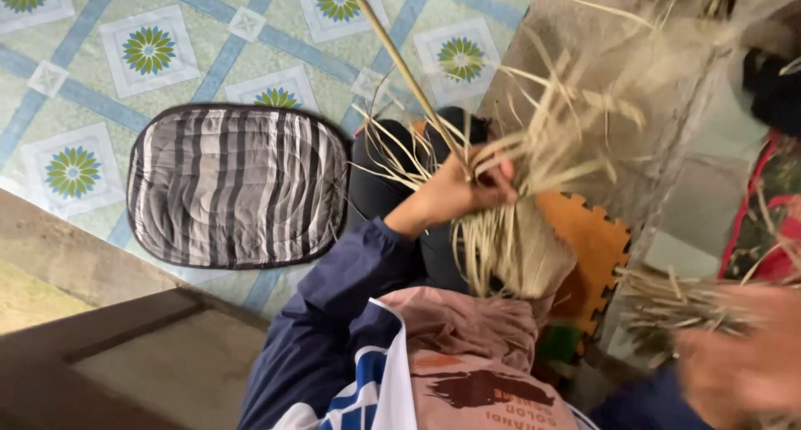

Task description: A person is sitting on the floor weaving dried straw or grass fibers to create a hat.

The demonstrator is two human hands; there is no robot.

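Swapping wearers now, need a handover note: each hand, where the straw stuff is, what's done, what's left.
Left hand: closed around a bundle of dry straw together with a thin straight stick; loose ends splay up and right.
Right hand: blurred at lower right, touching a second clump of straw; grip unclear.
Around: striped grey cushion on the tiled floor, orange foam mat under the bundle.
Done: straw gathered against the stick.
Left: no binding is visible on the bundle; the second clump is apart from it.
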